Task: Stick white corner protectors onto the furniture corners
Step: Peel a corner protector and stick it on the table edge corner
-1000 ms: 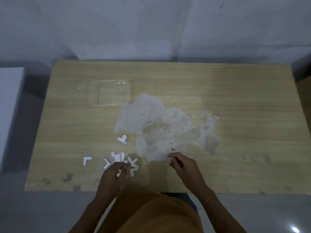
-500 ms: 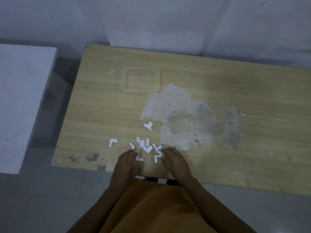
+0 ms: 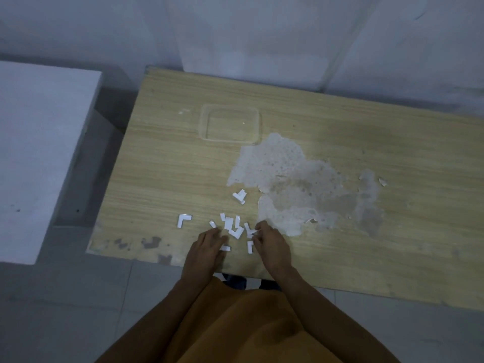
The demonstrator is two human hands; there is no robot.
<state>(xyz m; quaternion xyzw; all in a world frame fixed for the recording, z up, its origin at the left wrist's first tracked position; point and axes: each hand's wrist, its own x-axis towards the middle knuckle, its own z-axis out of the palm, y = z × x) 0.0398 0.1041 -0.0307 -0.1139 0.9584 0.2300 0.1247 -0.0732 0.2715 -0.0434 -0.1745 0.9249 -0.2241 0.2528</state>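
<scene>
Since half a second ago, our right hand has drawn slightly back from the heap, and its fingertips now pinch at one white corner protector at the right edge of the pile; whether that piece is lifted off the wood we cannot tell. Our left hand stays flat near the front edge of the counter, its grip spread and loose, fingers resting just beside the pile and partly covering a small white piece. The pile of corner protectors lies between our two hands, the L-shaped pieces overlapping one another. One lone L-shaped protector lies apart to the left of the heap, and another protector sits farther from us, just beside the pale worn patch where the wood veneer has peeled. A clear plastic container rests on the counter beyond, near the far edge, touching the top of that patch. To the left, well apart from the counter, stands a white block of furniture on the grey floor.
</scene>
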